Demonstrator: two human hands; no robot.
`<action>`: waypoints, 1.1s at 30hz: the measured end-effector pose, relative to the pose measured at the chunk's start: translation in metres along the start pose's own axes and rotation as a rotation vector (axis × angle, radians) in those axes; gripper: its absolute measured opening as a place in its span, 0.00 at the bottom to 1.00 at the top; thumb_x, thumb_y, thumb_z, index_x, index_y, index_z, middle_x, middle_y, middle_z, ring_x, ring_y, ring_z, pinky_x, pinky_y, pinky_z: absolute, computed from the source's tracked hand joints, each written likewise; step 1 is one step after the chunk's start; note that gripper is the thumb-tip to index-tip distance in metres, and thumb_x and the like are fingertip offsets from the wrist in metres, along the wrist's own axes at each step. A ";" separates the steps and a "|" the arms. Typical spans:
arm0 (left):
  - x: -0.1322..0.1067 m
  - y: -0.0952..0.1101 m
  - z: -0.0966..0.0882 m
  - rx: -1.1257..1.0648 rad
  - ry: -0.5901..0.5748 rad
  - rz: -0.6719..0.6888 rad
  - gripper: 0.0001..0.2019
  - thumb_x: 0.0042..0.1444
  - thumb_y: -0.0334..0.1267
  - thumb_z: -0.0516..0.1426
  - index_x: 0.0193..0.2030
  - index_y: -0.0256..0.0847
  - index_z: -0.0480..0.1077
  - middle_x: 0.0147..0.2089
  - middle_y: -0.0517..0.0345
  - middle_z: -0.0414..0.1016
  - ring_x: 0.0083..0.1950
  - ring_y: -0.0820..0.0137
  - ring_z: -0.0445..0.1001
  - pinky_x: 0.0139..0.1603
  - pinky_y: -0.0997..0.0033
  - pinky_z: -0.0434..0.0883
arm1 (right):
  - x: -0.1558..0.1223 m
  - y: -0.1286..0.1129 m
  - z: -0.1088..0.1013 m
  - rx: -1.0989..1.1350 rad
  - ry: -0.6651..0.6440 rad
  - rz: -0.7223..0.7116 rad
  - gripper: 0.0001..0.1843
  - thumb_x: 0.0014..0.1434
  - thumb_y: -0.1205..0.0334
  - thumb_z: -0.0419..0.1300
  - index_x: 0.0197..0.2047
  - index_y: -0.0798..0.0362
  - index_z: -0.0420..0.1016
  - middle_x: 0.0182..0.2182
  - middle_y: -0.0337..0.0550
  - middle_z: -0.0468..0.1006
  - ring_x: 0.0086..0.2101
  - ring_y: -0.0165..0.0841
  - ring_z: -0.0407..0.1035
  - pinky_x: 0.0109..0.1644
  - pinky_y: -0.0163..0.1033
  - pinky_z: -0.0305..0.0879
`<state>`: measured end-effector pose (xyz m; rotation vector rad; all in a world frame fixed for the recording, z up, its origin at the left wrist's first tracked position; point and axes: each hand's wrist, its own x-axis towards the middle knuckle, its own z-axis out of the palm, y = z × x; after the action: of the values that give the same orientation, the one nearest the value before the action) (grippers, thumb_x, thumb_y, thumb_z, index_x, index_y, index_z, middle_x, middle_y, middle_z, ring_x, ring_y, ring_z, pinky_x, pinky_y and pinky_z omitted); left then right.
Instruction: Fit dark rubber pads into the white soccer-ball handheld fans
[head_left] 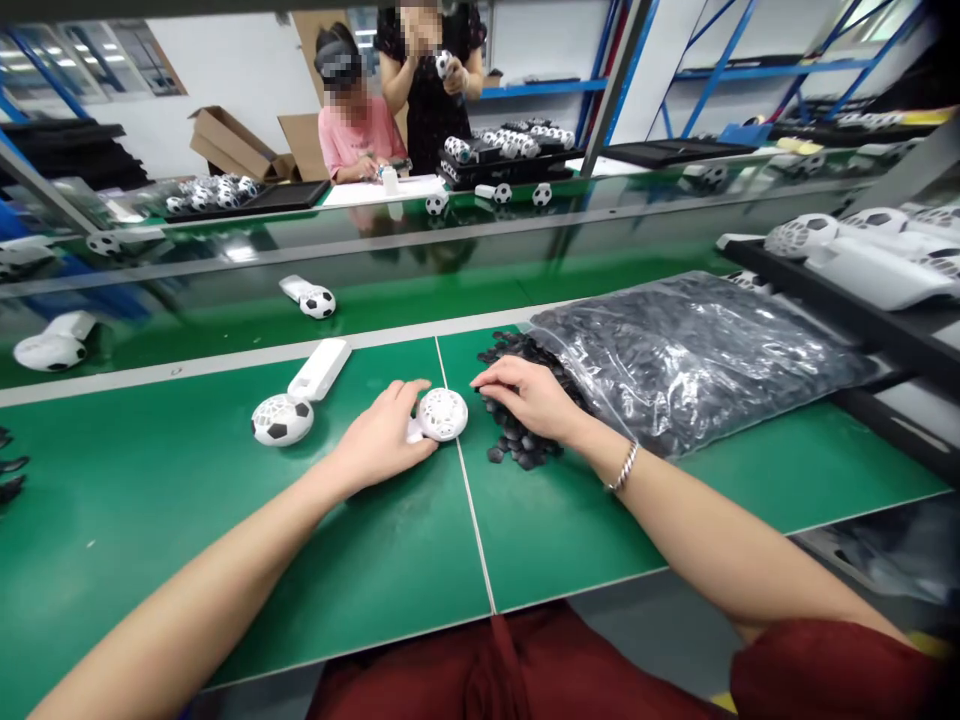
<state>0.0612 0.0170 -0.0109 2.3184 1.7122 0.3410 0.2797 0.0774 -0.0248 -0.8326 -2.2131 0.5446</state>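
Note:
My left hand [382,435] lies on the green table, its fingers wrapped round a white football-shaped fan [441,414] with a perforated face. My right hand [529,395] rests on a pile of small black plastic pieces [517,440], fingers curled down into them; what they pinch, if anything, is hidden. The pile spills from a clear plastic bag [697,355] full of the same black pieces. To the left lies a finished fan with black patches and a white handle [296,400].
A conveyor belt [465,270] behind the table carries more football fans [311,298]. A dark tray of white fans [870,255] stands at the right. Two people work at the far side, beside trays of fans [502,150].

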 end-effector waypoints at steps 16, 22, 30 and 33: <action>-0.003 0.001 0.003 -0.131 -0.007 -0.033 0.31 0.50 0.55 0.54 0.59 0.48 0.57 0.54 0.56 0.66 0.51 0.59 0.69 0.50 0.61 0.67 | -0.005 -0.025 0.026 0.003 -0.053 -0.077 0.15 0.52 0.59 0.62 0.41 0.55 0.66 0.39 0.47 0.72 0.41 0.37 0.64 0.43 0.42 0.63; -0.003 0.005 0.002 -0.113 0.018 -0.058 0.28 0.51 0.55 0.53 0.58 0.50 0.59 0.52 0.56 0.69 0.49 0.60 0.70 0.47 0.60 0.68 | -0.008 -0.026 0.032 0.143 -0.174 0.099 0.21 0.56 0.62 0.57 0.52 0.55 0.59 0.49 0.50 0.69 0.46 0.37 0.66 0.49 0.44 0.64; -0.005 0.012 0.004 -0.053 -0.017 0.087 0.28 0.48 0.41 0.56 0.58 0.44 0.57 0.55 0.54 0.67 0.52 0.60 0.68 0.50 0.59 0.65 | 0.006 -0.002 -0.001 -0.010 0.066 0.204 0.05 0.54 0.61 0.59 0.34 0.54 0.71 0.33 0.42 0.73 0.35 0.31 0.67 0.40 0.38 0.65; -0.005 0.014 0.003 0.038 -0.007 0.199 0.26 0.49 0.30 0.51 0.57 0.45 0.59 0.54 0.55 0.69 0.53 0.60 0.66 0.49 0.57 0.63 | 0.006 0.008 -0.012 -0.181 -0.028 0.232 0.04 0.53 0.65 0.60 0.28 0.53 0.74 0.29 0.40 0.73 0.32 0.30 0.66 0.40 0.38 0.63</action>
<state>0.0734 0.0084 -0.0099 2.5205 1.5006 0.3374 0.2885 0.0882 -0.0188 -1.1933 -2.2290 0.4707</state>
